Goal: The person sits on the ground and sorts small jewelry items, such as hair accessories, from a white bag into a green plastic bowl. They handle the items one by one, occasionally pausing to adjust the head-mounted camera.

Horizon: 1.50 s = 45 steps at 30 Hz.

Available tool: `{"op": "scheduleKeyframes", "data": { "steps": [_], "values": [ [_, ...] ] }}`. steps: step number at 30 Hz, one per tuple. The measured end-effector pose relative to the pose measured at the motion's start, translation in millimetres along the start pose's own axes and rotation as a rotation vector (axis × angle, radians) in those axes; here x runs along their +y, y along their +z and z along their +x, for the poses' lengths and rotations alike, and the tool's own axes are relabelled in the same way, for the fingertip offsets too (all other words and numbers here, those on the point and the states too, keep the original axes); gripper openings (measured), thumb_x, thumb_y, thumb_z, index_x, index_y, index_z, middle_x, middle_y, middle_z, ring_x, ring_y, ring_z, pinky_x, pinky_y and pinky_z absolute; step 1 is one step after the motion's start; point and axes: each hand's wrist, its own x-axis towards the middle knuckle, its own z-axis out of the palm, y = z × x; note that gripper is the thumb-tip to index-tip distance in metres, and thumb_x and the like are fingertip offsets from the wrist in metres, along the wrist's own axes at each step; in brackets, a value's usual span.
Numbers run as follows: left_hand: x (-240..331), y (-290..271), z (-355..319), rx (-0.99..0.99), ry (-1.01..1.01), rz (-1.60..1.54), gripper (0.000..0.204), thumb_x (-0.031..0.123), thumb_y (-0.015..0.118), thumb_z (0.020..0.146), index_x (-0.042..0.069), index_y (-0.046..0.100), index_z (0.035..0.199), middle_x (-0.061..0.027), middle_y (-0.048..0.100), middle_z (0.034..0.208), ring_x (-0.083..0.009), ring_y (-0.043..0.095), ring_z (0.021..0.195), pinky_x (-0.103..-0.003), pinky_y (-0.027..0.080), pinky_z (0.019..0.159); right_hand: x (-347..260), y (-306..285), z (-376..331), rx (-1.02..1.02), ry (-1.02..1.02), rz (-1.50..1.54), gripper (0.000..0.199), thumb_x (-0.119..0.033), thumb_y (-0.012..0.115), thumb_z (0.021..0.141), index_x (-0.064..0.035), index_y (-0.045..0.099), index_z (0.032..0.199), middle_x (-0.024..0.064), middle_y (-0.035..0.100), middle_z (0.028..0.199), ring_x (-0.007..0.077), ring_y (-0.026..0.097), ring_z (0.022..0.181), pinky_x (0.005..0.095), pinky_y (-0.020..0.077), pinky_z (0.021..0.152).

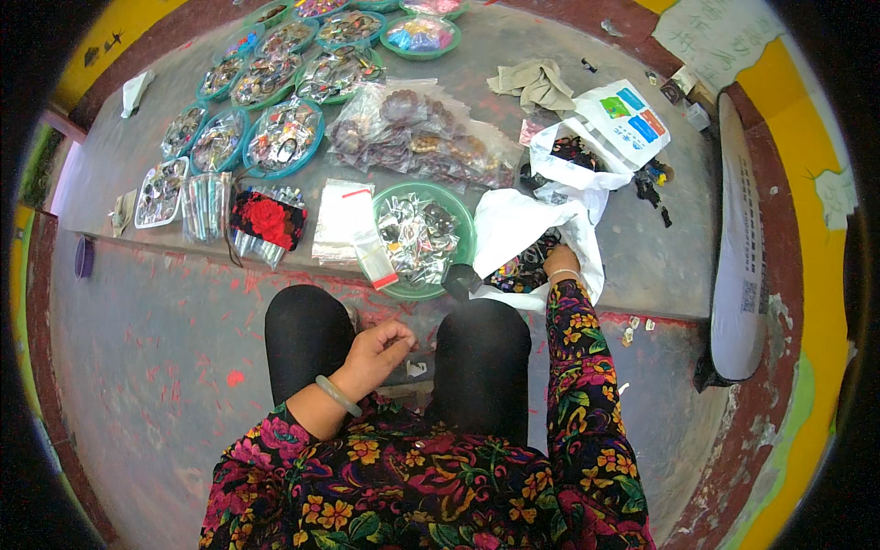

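Progress: we judged the work partway along. Wrapped pieces (417, 240) filled the green basin (469, 225), and we took these as done. The near bag (513, 211) lay open just right of that basin, with dark, mixed loose pieces (521, 273) showing in its mouth; we took these as left to handle. The right hand (561, 263) was at that mouth, its fingertips hidden, so we could not tell whether they gripped anything. The left hand (374, 353) hung between the knees (481, 357), fingers curled inward; we saw nothing in it.

Counts: green basin, 1; farther basins (284, 172), at least 14, the topmost cut off by the view's edge; white tray (158, 225), 1; near bag, 1; far bag (632, 151), 1; red-flowered pouch (268, 220), 1; bangle (339, 396), 1. Packets in the pile (403, 142) overlapped; we could not count them, nor the loose or wrapped pieces.
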Motion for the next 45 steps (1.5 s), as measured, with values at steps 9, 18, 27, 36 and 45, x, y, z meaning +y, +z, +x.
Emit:
{"op": "scheduleKeyframes", "data": {
  "steps": [9,18,27,36,45],
  "values": [
    [4.1,-0.6,0.6,0.003,-0.060,-0.019,0.007,0.008,0.055,0.085,0.001,0.057,0.085,0.0004,0.058,0.077,-0.0055,0.050,0.071,-0.021,0.042,0.064,15.2,19.8,15.0,0.253,-0.180,-0.001,0.046,-0.010,0.066,0.064,-0.0037,0.057,0.109,0.0187,0.055,0.113,0.0325,0.051,0.107,0.0359,0.0408,0.092],
    [-8.9,-1.6,0.7,0.014,-0.025,0.004,0.009,0.010,0.055,0.085,0.002,0.058,0.086,0.0006,0.058,0.075,-0.0047,0.049,0.068,-0.021,0.042,0.061,25.8,23.6,24.5,0.066,-0.163,0.169,0.038,-0.011,0.065,0.066,-0.0046,0.060,0.103,0.0159,0.063,0.090,0.0265,0.063,0.073,0.0338,0.0517,0.064],
    [-17.3,-1.3,-0.1,0.025,-0.014,0.006,0.010,0.012,0.055,0.084,0.002,0.058,0.085,0.0001,0.058,0.073,-0.0063,0.051,0.066,-0.023,0.043,0.060,19.4,-30.9,-34.9,-0.404,-0.094,1.206,0.029,-0.008,0.065,0.071,-0.0026,0.055,0.098,0.0031,0.053,0.072,0.0129,0.051,0.060,0.0236,0.0421,0.048],
    [-19.3,-1.4,-2.7,0.043,-0.012,0.019,0.011,0.012,0.056,0.083,0.001,0.058,0.084,-0.0013,0.058,0.071,-0.0070,0.051,0.065,-0.024,0.043,0.059,15.9,-20.2,-66.9,-0.447,-0.079,1.444,0.019,-0.021,0.063,0.080,-0.0091,0.054,0.091,0.0032,0.060,0.077,0.0147,0.057,0.070,0.0282,0.0482,0.059],
    [-13.9,-3.2,-6.7,0.008,-0.021,0.062,0.012,0.014,0.054,0.087,0.002,0.058,0.086,0.0014,0.058,0.077,-0.0045,0.050,0.068,-0.021,0.043,0.061,17.1,-25.4,-92.6,-0.514,-0.023,1.624,0.024,-0.029,0.056,0.085,-0.0101,0.050,0.098,0.0071,0.060,0.085,0.0190,0.057,0.076,0.0329,0.0477,0.066]
  ]
}}
